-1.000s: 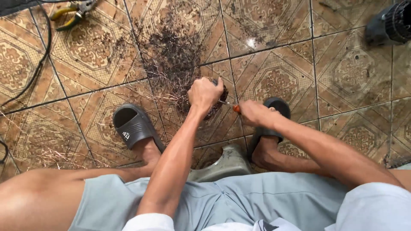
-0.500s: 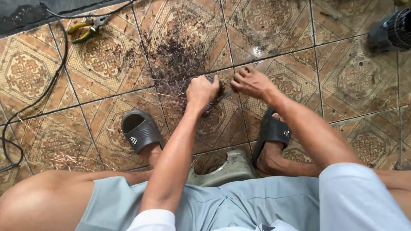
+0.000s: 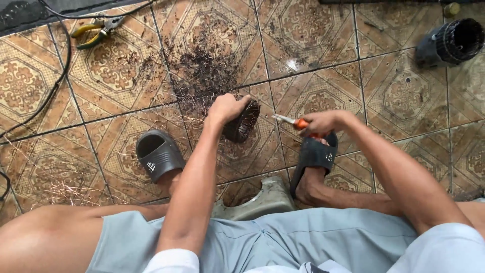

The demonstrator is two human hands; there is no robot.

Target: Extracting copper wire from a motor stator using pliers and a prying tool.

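Patterned floor tiles [image 3: 60, 167], grimy, w/ a dark heap of wire scraps [image 3: 202, 71] just beyond the hands. Judging by that heap, much winding is already stripped; the round dark coil piece [image 3: 243, 121] looks partly wound yet, so more is left. It sits on the floor between the sandals, tilted, rusty-brown, wire strands showing. Left hand [image 3: 226, 107] clasps its top. Right hand [image 3: 323, 122] is clenched on an orange-handled tool [image 3: 293, 121], tip near the coil, not touching. Pliers [image 3: 96, 31] lie well apart.
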